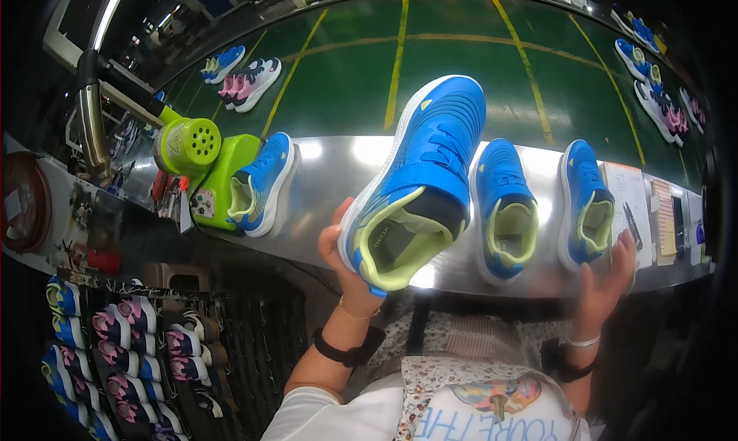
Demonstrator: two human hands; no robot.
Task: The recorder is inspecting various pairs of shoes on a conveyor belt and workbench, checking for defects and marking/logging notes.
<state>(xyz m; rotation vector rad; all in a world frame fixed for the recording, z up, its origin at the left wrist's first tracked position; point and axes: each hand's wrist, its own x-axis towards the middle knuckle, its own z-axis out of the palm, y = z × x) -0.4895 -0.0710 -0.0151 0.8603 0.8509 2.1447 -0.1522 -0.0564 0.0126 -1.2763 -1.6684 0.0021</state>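
Observation:
My left hand (350, 281) grips a blue sneaker (442, 145) by its heel. The shoe is raised above the metal bench, toe pointing away, with its lime-green lining facing up. My right hand (606, 286) is open, fingers apart, close to the heel of a matching blue sneaker (583, 172) at the right; whether it touches that shoe I cannot tell. Between that one and the held shoe stands another blue sneaker (503, 172). A fourth-style match, a blue sneaker (273, 164) angled on the bench, lies to the left beside a lime-green machine (244, 149).
Beyond the metal bench (338, 157) runs a green conveyor belt (453, 49) with yellow lines, carrying shoes such as a pink-and-white sneaker (257, 84) at left. Papers with a pen (634, 218) lie at the right. Lower left, a rack holds several shoes (115, 326).

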